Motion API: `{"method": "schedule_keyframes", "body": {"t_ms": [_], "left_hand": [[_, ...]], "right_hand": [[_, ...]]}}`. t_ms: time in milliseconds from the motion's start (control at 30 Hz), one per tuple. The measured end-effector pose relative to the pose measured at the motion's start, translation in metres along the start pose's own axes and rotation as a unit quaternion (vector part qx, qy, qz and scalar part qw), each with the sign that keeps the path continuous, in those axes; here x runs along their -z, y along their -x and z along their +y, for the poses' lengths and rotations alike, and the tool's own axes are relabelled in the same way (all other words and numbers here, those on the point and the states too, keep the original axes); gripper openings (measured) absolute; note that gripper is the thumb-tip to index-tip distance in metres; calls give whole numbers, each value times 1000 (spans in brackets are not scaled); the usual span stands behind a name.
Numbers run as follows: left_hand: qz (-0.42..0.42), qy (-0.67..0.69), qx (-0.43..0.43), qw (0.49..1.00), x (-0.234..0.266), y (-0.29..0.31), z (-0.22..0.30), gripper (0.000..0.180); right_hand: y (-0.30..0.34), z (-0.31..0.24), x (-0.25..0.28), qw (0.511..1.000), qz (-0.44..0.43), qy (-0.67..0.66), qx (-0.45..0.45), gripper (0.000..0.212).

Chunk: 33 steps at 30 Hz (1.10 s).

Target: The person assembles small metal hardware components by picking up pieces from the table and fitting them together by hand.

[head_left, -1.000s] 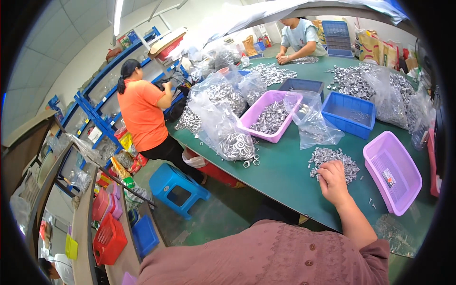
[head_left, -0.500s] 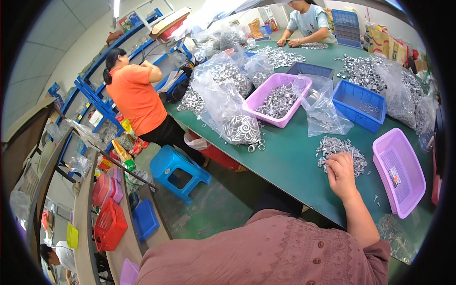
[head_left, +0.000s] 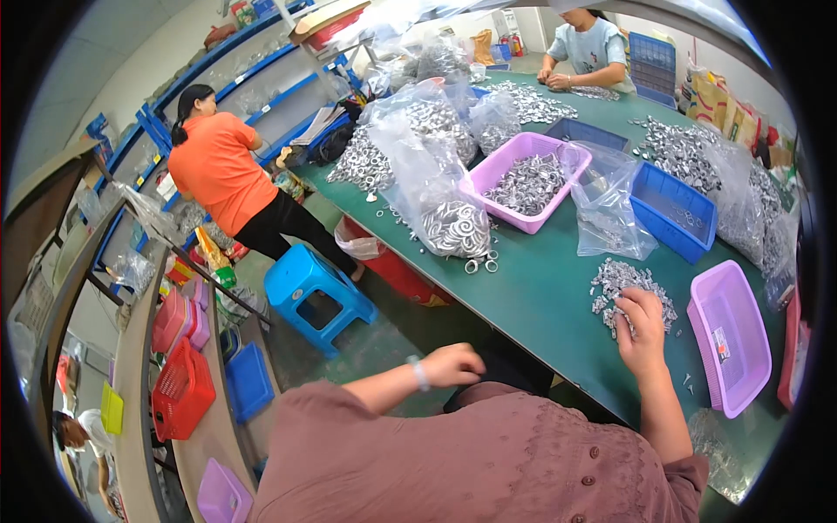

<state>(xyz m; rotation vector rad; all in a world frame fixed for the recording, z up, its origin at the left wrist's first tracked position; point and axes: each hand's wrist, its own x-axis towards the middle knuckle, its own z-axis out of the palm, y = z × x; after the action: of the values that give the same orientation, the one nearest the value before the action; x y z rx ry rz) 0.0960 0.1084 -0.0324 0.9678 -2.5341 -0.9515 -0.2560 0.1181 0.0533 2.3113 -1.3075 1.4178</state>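
Observation:
A heap of small silvery metal parts lies on the green table in front of me. At the heap's near right side, my right hand rests with bent fingertips among the parts. Its fingers are drawn together, and whatever is between them is too small or hidden to name. My left hand, with a pale band at the wrist, hovers before my body short of the table edge. Its fingers are curled closed, their inside out of sight. Right of the heap stands a pink-purple plastic basket with a label inside.
Beyond the heap are a blue bin, a clear plastic bag and a pink tub of metal parts. Bagged metal rings lie farther left. A blue stool stands on the floor. One person in orange stands left; another works across the table.
My left hand has come into view before my body. My right hand has shifted slightly at the heap, its fingers more bent. The person in orange has turned and lowered their arms.

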Motion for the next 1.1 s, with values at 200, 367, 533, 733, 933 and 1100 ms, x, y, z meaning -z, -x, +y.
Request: {"method": "schedule_keyframes", "body": {"t_ms": [200,367,533,733,933,1100], "left_hand": [[-269,139,-92,949,-8,-70,50,18],[-394,171,5,903,-17,-87,38,20],[-490,61,43,868,-4,-103,69,15],[-414,6,-55,909,18,-93,96,25],[-374,16,-156,914,-16,-89,53,25],[-345,202,-21,916,-32,-79,35,26]], "right_hand": [[45,-36,88,953,-274,-80,-100,13],[152,-53,140,770,-483,-124,-398,21],[188,-68,144,729,-442,-123,-508,22],[177,-60,121,735,-438,-133,-500,23],[157,-47,103,737,-469,-132,-469,25],[149,-41,91,731,-493,-137,-451,26]]}}
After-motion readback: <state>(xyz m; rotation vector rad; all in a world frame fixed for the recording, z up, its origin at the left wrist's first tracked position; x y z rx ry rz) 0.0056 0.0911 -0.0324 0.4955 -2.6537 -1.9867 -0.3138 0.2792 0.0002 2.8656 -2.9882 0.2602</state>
